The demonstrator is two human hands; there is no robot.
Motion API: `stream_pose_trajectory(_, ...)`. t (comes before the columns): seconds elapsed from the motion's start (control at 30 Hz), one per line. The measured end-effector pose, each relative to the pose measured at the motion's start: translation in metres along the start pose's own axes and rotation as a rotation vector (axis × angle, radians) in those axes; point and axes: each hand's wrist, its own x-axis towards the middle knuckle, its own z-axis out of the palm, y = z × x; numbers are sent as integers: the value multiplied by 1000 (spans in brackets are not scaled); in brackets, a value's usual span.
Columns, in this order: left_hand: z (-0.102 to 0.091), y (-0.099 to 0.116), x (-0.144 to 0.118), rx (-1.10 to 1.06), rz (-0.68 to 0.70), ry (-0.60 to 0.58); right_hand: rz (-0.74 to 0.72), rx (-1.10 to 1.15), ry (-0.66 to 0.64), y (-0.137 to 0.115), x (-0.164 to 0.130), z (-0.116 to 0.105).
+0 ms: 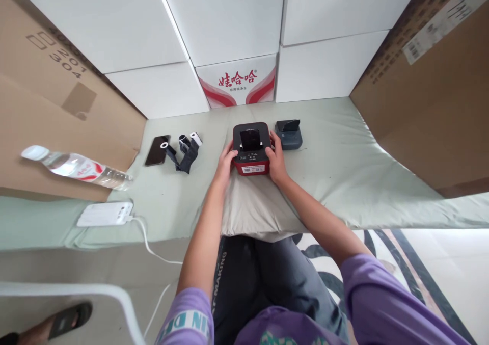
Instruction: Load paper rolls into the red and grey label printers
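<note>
A red and black box-shaped device [253, 167] sits on the cloth-covered surface in front of me, a white label on its near face. In its top is a dark recess or raised black panel; which one I cannot tell. My left hand [226, 162] grips its left side, fingers along the edge and thumb near the front corner. On the opposite side my right hand [276, 159] is closed round it in the same way. Just right of that hand stands a smaller dark blue device [291, 140] with a black flap raised.
A phone [156, 152] and a black strap with white-tipped parts [187, 157] lie to the left. Nearer are a tilted water bottle [82, 169] and a white power bank [102, 214] with a cable. Cardboard boxes [439, 110] flank the surface; white boxes [233, 19] stand behind.
</note>
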Motion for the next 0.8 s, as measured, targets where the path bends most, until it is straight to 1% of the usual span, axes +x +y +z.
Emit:
stream_pose_trajectory(0.07,-3,2,9,13,-3,-17,5,-12,13,2,0,0)
stream_pose_trajectory(0.2,-9,5,25,33,35,-34,13,-27,30,8,0,-1)
stream_pose_trajectory(0.3,-10,-2,29,18,46,-56,27,-48,35,12,1,-2)
stream_pose_trajectory(0.4,-11,-12,27,15,89,-81,41,-43,58,14,2,-3)
stream_pose_trajectory(0.5,-12,-19,28,16,86,-78,50,-25,91,14,3,-3)
stream_pose_trajectory(0.57,-12,-22,29,-53,62,-67,57,-18,99,12,3,-3)
stream_pose_trajectory(0.7,-7,-27,30,-358,34,-24,49,-12,94,3,1,-4)
stream_pose_trajectory(0.8,-2,-31,30,-496,40,-3,23,-32,92,-7,1,-5)
